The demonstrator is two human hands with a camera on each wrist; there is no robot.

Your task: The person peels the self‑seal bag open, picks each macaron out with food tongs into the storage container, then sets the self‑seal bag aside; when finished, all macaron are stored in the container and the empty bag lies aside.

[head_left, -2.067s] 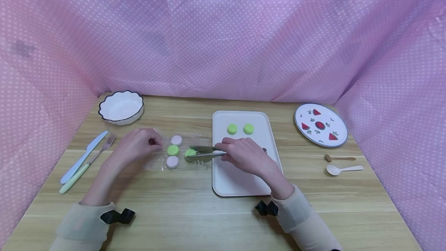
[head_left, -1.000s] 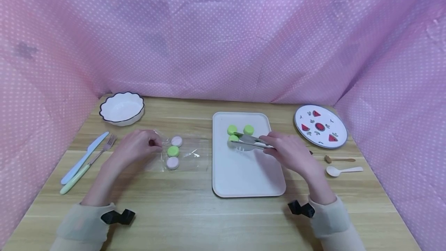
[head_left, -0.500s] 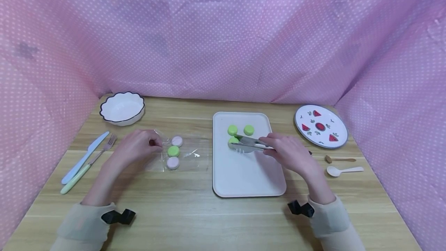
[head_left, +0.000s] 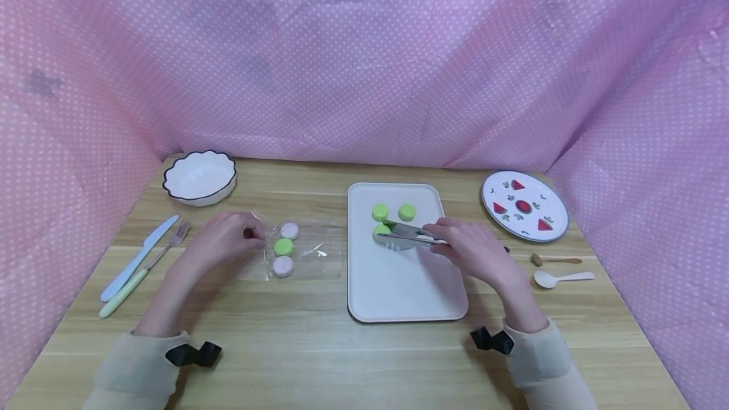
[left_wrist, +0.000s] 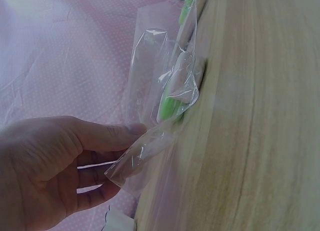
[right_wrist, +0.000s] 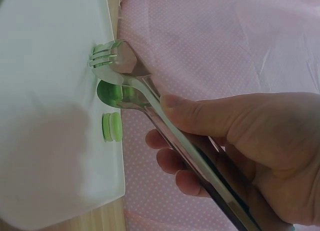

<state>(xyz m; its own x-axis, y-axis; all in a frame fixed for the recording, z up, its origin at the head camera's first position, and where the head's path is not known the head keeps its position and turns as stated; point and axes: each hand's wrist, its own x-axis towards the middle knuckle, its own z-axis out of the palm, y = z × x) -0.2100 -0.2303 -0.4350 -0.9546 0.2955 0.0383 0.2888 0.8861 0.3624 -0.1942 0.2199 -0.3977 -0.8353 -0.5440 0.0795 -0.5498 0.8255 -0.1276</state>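
Note:
My left hand (head_left: 224,242) pinches the edge of a clear plastic bag (head_left: 327,264) between thumb and fingers; the left wrist view shows the film (left_wrist: 135,158) at the fingertips. Two pale pink macarons (head_left: 289,231) and a green macaron (head_left: 283,247) lie in a column in the bag. My right hand (head_left: 473,248) grips metal tongs (right_wrist: 175,133), one head slotted like a fork. Their heads are at a green macaron (head_left: 381,229) on the white tray (head_left: 407,296), partly covering it. Behind it on the tray sit two more green macarons (head_left: 407,212).
A scalloped white bowl (head_left: 199,176) stands at the back left, with a knife (head_left: 139,258) and fork (head_left: 145,267) before it. To the right are a watermelon-patterned plate (head_left: 524,223), a small brown wooden utensil (head_left: 560,260) and a white spoon (head_left: 547,279).
My right hand has carried a green macaron in the tongs rightward from the bag onto the tray. During the last second both hands have hardly moved; the left still holds the bag.

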